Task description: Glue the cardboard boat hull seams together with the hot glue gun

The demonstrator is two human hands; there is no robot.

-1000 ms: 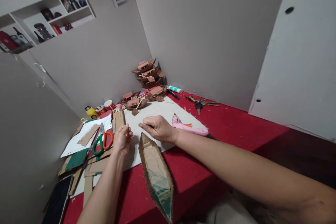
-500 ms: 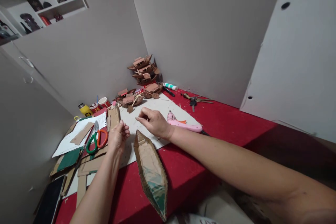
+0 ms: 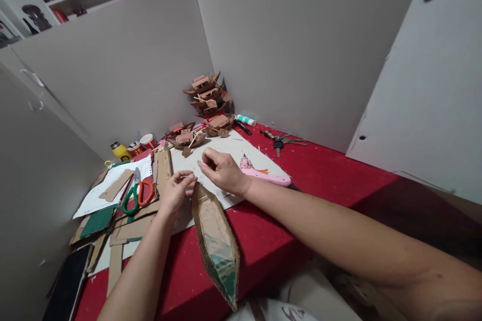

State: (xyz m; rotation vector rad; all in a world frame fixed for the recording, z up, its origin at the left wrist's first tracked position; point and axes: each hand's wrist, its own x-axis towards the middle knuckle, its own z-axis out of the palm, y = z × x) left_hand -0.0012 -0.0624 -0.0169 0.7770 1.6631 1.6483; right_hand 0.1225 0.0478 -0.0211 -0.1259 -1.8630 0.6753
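Note:
A long cardboard boat hull [image 3: 216,241] lies on the red surface [image 3: 320,180], its pointed bow between my two hands. My left hand [image 3: 176,191] is curled at the bow's left side, with a thin wooden stick [image 3: 185,176] pinched in its fingertips. My right hand [image 3: 221,170] hovers just above and right of the bow, fingers bent together in a pinch close to the stick's end; what it holds, if anything, is too small to see. Both hands are over a white cardboard sheet [image 3: 226,153].
Green and orange scissors [image 3: 136,195], cardboard scraps [image 3: 130,233] and paper lie left. A pink glue gun [image 3: 265,175] rests right of my hand. Several brown model boats [image 3: 205,98] are stacked in the corner, with cups [image 3: 146,141], a yellow bottle [image 3: 120,151], keys [image 3: 280,141] and a phone [image 3: 68,286].
My hands have drawn closer together over the hull's bow. The left hand moved right toward the bow, and the right hand's fingers have curled in tighter.

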